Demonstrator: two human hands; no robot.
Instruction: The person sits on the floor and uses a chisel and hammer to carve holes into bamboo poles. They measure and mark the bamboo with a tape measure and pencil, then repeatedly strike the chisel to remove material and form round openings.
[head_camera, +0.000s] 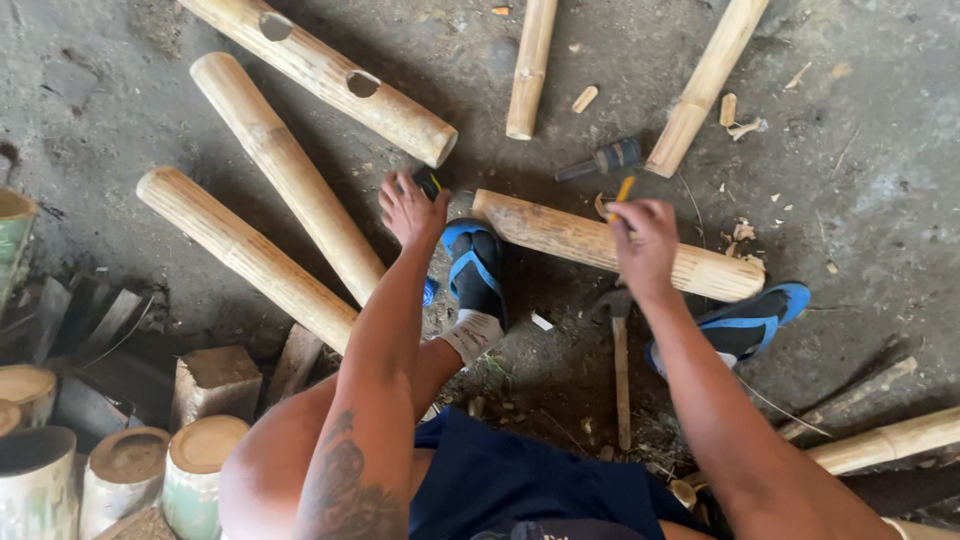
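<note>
Crouched on a dusty concrete floor (880, 160), I pin a short bamboo log (560, 238) under my right hand (645, 245), fingers closed around a yellow pencil (624, 189) whose tip sits at the log's upper edge. My left hand (408, 208) reaches past my left shoe (476, 265), fingers curled loosely on a small dark tool (428, 181); how firmly it is held I cannot tell. A hammer (620, 350) lies between my feet, just below the log. A bamboo pole with two cut holes (320, 72) lies well beyond. Cut bamboo tubes (195, 465) stand upright at lower left, their tops packed with something pale brown. Open floor lies to the right.
</note>
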